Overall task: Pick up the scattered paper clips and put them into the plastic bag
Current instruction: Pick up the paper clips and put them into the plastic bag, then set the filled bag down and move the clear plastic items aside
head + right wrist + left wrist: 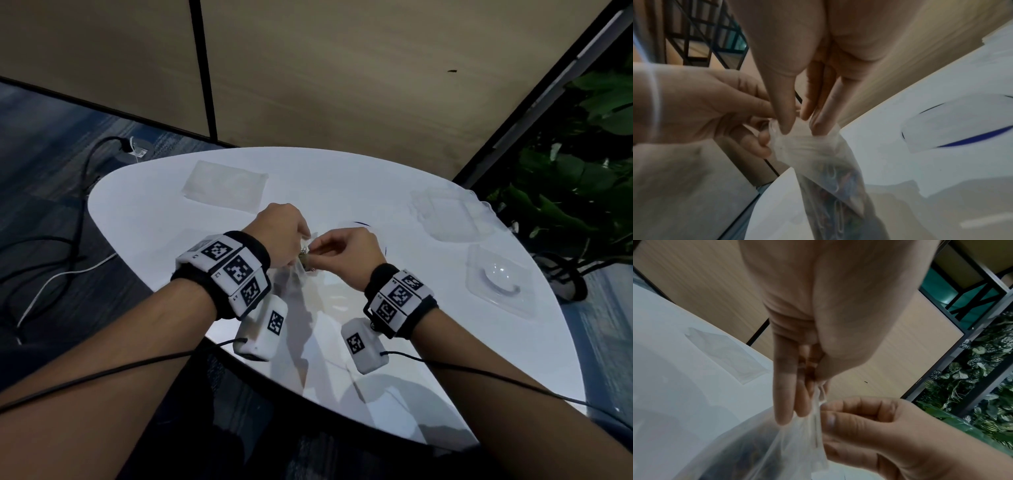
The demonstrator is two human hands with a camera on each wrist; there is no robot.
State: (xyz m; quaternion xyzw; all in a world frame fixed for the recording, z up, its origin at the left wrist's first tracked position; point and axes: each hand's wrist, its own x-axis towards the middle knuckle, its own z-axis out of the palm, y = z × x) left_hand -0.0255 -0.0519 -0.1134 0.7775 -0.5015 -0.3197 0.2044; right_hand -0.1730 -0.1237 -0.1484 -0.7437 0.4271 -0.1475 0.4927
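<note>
Your left hand [281,233] and right hand [346,255] both pinch the mouth of the plastic bag [830,165], lifted just above the white table [394,342]. The paper clips [835,183] already sit inside it. You seem nearly done: no loose clips show on the table, so what is left looks like closing the top.

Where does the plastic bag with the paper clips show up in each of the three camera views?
Head: plastic bag at centre, top pinched between left hand and right hand, hanging toward the table.
Left wrist: lower centre, top held below the left fingers.
Right wrist: centre to bottom, paper clips showing through it.
Shared landmark: both hands meeting at the bag's top.
</note>
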